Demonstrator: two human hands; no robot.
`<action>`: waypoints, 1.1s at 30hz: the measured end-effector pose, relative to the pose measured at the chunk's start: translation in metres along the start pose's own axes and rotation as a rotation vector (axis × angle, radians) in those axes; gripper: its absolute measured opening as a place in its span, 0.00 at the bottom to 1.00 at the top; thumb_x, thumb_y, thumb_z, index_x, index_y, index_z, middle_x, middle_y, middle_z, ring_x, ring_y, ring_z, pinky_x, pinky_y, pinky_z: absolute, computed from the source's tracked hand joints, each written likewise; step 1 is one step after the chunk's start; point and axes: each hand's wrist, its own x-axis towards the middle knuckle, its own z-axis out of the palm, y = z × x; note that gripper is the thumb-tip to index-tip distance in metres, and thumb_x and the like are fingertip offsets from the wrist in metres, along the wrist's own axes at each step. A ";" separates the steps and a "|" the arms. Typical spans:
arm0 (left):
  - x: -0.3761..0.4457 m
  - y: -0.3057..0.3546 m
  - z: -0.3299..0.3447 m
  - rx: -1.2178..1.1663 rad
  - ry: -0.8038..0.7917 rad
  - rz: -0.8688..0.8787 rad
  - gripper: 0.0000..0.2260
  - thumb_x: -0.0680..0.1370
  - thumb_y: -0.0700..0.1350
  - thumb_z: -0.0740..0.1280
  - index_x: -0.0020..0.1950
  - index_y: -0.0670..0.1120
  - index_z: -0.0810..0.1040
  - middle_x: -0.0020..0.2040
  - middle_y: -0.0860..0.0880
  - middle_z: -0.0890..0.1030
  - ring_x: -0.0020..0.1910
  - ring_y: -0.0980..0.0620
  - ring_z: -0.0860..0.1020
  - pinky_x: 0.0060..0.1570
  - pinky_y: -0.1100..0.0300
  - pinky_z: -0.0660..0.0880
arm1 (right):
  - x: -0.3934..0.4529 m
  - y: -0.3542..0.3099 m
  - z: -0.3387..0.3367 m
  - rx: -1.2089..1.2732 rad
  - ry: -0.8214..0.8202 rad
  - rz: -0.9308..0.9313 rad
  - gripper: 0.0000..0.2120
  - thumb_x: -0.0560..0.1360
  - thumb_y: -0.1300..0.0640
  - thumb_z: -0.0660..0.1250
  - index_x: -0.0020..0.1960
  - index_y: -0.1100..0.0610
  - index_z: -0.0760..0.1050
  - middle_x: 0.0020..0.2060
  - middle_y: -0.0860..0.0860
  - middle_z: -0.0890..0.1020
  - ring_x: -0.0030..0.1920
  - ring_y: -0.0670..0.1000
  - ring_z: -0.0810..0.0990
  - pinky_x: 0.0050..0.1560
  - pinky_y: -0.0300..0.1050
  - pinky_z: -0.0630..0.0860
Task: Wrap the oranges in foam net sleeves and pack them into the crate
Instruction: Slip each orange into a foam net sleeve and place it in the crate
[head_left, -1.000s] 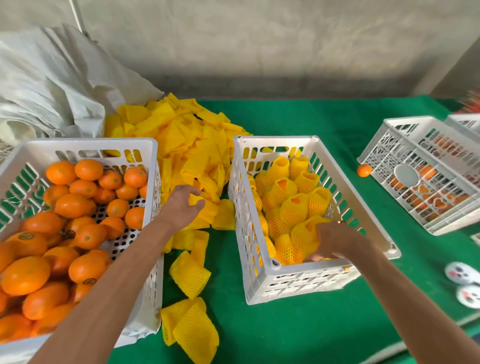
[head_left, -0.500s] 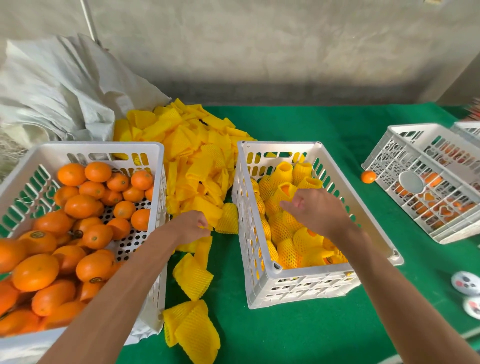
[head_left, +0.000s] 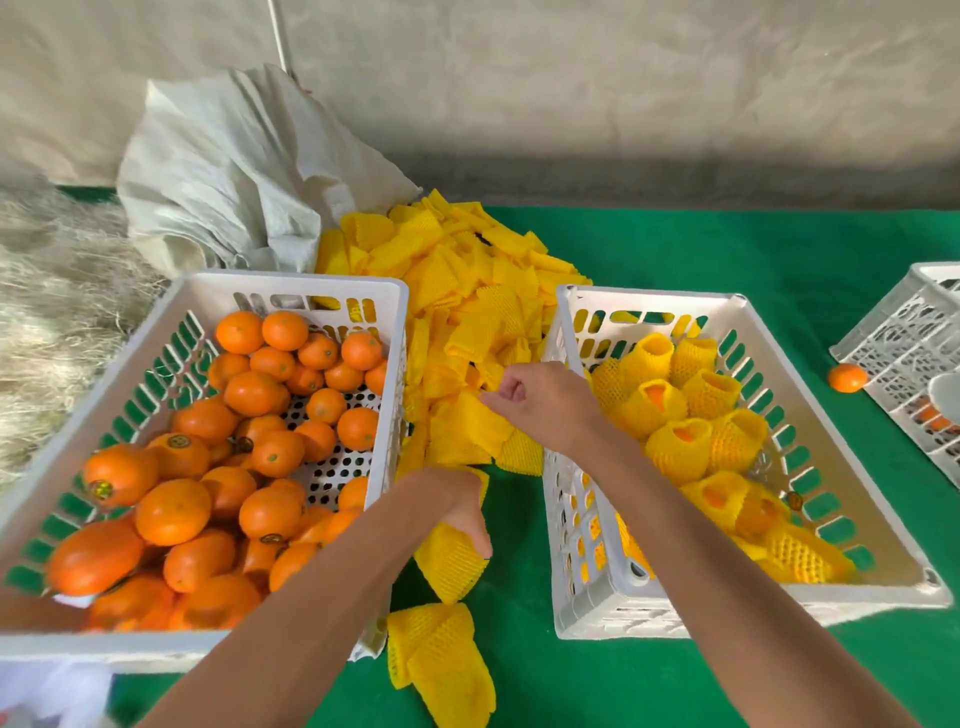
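Your left hand (head_left: 457, 501) grips a yellow foam net sleeve (head_left: 451, 564) on the green table (head_left: 727, 249) between the white plastic crates. Your right hand (head_left: 540, 402), fingers curled, pinches another from the yellow sleeve pile (head_left: 467, 291). Bare oranges (head_left: 249, 447) fill the left crate (head_left: 291, 291); wrapped oranges (head_left: 691, 431) sit in the right crate (head_left: 649, 304).

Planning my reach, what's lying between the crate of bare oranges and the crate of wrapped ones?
In the head view, yellow foam net sleeves on green cloth, plus both hands.
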 end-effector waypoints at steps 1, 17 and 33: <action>0.001 0.004 0.003 0.055 -0.034 -0.014 0.41 0.73 0.60 0.76 0.79 0.43 0.65 0.76 0.45 0.71 0.71 0.41 0.73 0.66 0.46 0.75 | 0.005 -0.007 0.007 0.089 -0.041 0.001 0.15 0.77 0.41 0.70 0.43 0.52 0.81 0.39 0.45 0.81 0.44 0.48 0.80 0.45 0.50 0.79; 0.033 0.005 0.022 0.540 -0.089 -0.093 0.24 0.77 0.44 0.76 0.70 0.43 0.74 0.69 0.45 0.77 0.67 0.40 0.77 0.51 0.48 0.75 | 0.019 -0.003 0.045 0.351 -0.246 0.063 0.16 0.79 0.45 0.71 0.43 0.58 0.81 0.39 0.54 0.84 0.37 0.51 0.81 0.43 0.52 0.80; 0.021 0.008 0.021 0.469 -0.131 -0.072 0.27 0.78 0.49 0.75 0.73 0.42 0.72 0.69 0.44 0.77 0.67 0.39 0.77 0.54 0.46 0.76 | 0.014 0.010 0.051 0.162 -0.259 0.061 0.19 0.80 0.46 0.67 0.46 0.62 0.81 0.43 0.59 0.84 0.46 0.58 0.82 0.49 0.56 0.78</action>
